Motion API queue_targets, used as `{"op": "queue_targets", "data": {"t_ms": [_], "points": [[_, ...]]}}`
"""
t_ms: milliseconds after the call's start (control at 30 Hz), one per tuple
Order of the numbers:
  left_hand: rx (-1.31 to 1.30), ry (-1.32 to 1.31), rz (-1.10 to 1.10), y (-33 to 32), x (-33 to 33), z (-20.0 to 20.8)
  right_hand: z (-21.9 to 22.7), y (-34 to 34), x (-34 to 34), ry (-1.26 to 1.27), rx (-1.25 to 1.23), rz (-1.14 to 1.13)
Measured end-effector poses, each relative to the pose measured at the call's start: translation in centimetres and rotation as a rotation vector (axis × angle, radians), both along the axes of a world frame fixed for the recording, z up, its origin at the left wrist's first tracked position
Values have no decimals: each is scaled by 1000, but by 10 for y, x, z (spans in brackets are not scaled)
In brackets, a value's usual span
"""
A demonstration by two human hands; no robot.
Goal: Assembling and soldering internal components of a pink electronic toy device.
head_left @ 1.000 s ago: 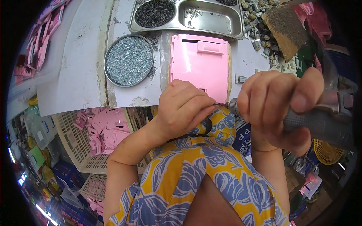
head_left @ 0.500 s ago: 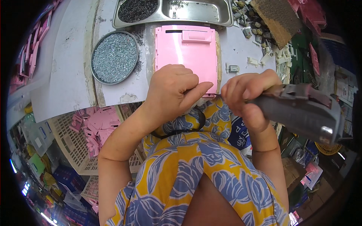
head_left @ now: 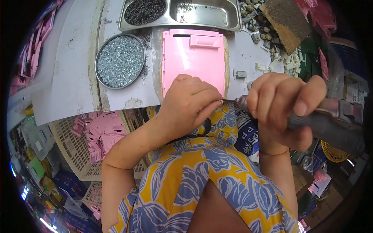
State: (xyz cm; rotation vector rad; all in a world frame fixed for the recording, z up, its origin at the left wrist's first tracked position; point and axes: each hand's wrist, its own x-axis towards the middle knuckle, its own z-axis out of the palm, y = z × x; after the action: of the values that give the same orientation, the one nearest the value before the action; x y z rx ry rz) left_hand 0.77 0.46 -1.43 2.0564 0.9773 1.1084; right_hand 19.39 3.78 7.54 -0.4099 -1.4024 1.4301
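Note:
A pink plastic panel (head_left: pixel 190 62) with a raised block near its far end lies flat in front of me. My left hand (head_left: pixel 188 101) is closed over its near edge, thumb and fingertips together by the near right corner. Whatever they pinch is too small to make out. My right hand (head_left: pixel 281 103) is wrapped round a dark grey power screwdriver (head_left: pixel 330 126), held level with its bit pointing left. The tip of that bit reaches the left fingertips at the corner.
Left of the panel stands a round dish (head_left: pixel 119 62) of small silvery screws. A steel tray (head_left: pixel 202 13) holding dark springs sits beyond it. Small white and metal parts (head_left: pixel 272 58) lie to the right. A plastic basket (head_left: pixel 74 155) of pink pieces is below the table's left side.
My right hand has moved right with the screwdriver and turned, baring the bit. My left hand has shifted slightly right and nearer me, its thumb now against the fingertips.

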Motion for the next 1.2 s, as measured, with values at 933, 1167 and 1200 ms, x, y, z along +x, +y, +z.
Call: {"op": "queue_targets", "data": {"t_ms": [933, 1167, 1200], "points": [[-76, 608, 692, 55, -147, -18, -47, 55, 1, -52, -50, -89], [-140, 462, 714, 59, -141, -5, -6, 54, 13, 30, 106, 73], [-137, 485, 737, 59, -141, -5, -5, 52, 11, 23, 113, 71]]}}
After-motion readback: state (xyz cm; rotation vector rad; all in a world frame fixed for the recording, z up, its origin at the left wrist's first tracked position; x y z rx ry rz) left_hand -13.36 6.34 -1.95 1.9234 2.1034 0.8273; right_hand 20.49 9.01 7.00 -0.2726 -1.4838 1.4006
